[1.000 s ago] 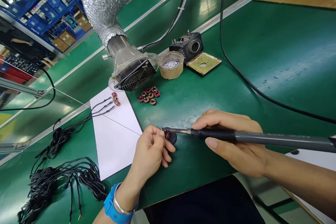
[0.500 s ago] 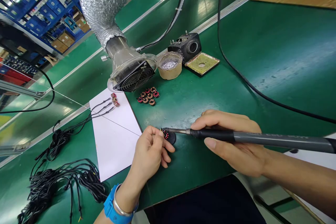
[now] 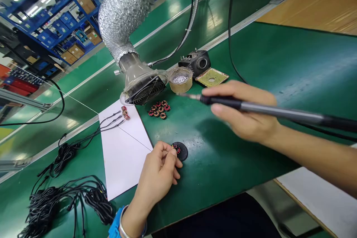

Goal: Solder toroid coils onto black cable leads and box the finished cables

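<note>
My left hand (image 3: 158, 169) is closed in a pinch at a small ring-shaped wound coil (image 3: 177, 150), black with red and pale windings. The coil is over a round black pad (image 3: 183, 153) on the bench. A thin wire (image 3: 131, 136) runs from the upper left down to my left fingers; where it ends is hidden. My right hand (image 3: 248, 119) grips a soldering iron (image 3: 281, 111) like a pen. Its slightly blurred tip points left, above the bench, just below a round tub of solder (image 3: 180, 86).
Several similar coils (image 3: 159, 110) lie beneath a fume extractor (image 3: 147, 89). Coils with cables rest on white paper (image 3: 125, 163). Bundled black cables (image 3: 47, 204) lie at left. Behind stand an iron holder (image 3: 196, 62) and its yellow sponge tray (image 3: 212, 78). Cardboard (image 3: 312, 5) covers the far right.
The soldering iron in my right hand has lifted away from the coil, up toward the solder tub. My left hand stays at the coil over the pad. The camera view has shifted slightly.
</note>
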A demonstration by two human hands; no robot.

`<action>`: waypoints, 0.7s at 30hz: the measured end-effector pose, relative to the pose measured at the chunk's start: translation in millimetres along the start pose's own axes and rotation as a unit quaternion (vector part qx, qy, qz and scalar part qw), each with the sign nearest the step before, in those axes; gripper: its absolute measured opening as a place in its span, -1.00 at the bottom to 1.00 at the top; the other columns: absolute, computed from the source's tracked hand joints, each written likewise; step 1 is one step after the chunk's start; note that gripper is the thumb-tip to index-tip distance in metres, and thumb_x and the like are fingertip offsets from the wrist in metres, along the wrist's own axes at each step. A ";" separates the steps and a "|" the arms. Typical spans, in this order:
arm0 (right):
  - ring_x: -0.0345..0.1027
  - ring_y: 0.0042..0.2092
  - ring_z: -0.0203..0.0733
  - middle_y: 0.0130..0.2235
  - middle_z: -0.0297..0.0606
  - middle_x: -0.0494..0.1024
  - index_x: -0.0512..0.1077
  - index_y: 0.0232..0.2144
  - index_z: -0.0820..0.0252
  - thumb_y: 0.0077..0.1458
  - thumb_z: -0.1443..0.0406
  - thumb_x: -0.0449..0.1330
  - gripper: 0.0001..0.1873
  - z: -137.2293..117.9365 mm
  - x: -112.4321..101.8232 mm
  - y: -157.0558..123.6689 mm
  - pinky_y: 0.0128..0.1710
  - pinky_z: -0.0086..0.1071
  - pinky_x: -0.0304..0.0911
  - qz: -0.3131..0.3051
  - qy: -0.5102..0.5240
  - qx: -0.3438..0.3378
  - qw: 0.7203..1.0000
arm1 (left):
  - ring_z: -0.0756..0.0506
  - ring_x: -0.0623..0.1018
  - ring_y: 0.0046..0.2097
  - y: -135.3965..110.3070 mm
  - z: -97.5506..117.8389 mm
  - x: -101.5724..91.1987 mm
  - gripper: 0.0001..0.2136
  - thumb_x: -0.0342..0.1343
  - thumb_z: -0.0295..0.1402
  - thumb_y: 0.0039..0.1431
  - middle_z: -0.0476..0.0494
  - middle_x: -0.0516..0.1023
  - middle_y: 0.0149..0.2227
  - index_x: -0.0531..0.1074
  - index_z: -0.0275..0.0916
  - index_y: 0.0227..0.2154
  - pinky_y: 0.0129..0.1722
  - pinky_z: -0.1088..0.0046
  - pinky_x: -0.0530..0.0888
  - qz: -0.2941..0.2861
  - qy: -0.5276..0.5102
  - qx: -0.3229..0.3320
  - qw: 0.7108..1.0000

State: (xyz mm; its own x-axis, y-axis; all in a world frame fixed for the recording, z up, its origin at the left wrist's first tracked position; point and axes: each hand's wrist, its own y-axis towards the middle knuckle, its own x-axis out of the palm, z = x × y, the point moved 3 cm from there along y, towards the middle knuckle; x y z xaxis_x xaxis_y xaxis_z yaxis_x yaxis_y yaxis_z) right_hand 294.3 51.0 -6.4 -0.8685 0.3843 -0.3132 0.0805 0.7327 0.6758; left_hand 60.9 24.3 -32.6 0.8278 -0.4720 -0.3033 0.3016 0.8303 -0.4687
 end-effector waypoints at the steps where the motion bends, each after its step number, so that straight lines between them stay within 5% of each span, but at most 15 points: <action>1: 0.44 -0.17 -0.05 -0.18 -0.21 0.57 0.47 -0.07 0.03 0.18 0.29 0.16 -0.74 10.5 0.1 6.9 -0.12 -0.14 0.35 0.027 -0.026 -0.012 0.999 | 0.05 0.44 -0.54 -1.5 -0.1 -1.8 -0.76 -0.05 -0.12 0.30 0.02 0.47 -0.44 0.22 -0.19 -0.32 -0.61 0.60 0.37 0.008 0.026 0.003 1.000; 3: 0.44 -0.08 -0.02 -0.11 -0.17 0.56 0.45 -0.01 0.08 0.19 0.27 0.16 -0.69 33.7 4.0 14.9 -0.05 -0.11 0.35 0.041 -0.091 -0.019 0.995 | 0.04 0.45 -0.52 -3.8 0.0 -4.6 -0.79 -0.01 -0.14 0.28 0.06 0.41 -0.48 0.22 -0.18 -0.32 -0.58 0.59 0.34 0.024 0.080 0.009 0.997; 7: 0.50 -0.15 -0.11 -0.12 -0.19 0.58 0.42 0.01 0.14 0.22 0.34 0.11 -0.69 56.5 19.7 6.2 -0.12 -0.23 0.41 -0.063 -0.131 -0.039 0.989 | 0.02 0.38 -0.55 -5.9 4.0 -6.3 -0.86 0.02 -0.23 0.26 0.14 0.28 -0.59 0.23 -0.17 -0.28 -0.55 0.53 0.22 0.053 0.195 0.041 0.979; 12: 0.44 -0.37 -0.28 -0.36 -0.30 0.55 0.40 -0.18 0.18 0.20 0.42 0.11 -0.85 17.9 35.1 -23.2 -0.32 -0.44 0.36 -0.110 -0.013 -0.107 0.988 | -0.04 0.41 -0.53 -6.2 5.6 -1.6 -0.77 0.05 -0.32 0.21 0.13 0.36 -0.60 0.26 -0.20 -0.09 -0.50 0.48 0.19 0.055 0.290 0.044 0.955; 18: 0.33 -0.34 -0.20 -0.36 -0.23 0.49 0.37 -0.17 0.24 0.11 0.37 0.14 -0.80 -13.3 66.2 -45.8 -0.37 -0.38 0.31 -0.281 0.039 -0.099 0.954 | -0.09 0.46 -0.53 -5.6 -0.4 1.9 -0.75 0.04 -0.36 0.19 0.09 0.42 -0.59 0.27 -0.21 -0.07 -0.51 0.47 0.19 0.068 0.325 0.051 0.942; 21: 0.27 -0.37 -0.22 -0.39 -0.28 0.48 0.36 -0.19 0.20 0.12 0.44 0.11 -0.82 -12.4 74.7 -51.2 -0.39 -0.41 0.25 -0.265 0.047 -0.104 0.957 | -0.10 0.47 -0.53 -4.0 -1.7 2.8 -0.76 0.05 -0.37 0.19 0.06 0.44 -0.58 0.28 -0.22 -0.08 -0.52 0.47 0.19 0.068 0.336 0.057 0.938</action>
State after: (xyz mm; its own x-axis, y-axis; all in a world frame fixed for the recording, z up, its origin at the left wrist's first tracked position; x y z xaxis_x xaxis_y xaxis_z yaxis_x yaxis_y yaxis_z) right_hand 219.3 35.2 -56.2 -0.8011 -0.0704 -0.5944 -0.4751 0.6788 0.5599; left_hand 61.2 19.1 -33.0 0.3883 -0.4077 -0.8265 0.2943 0.9047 -0.3080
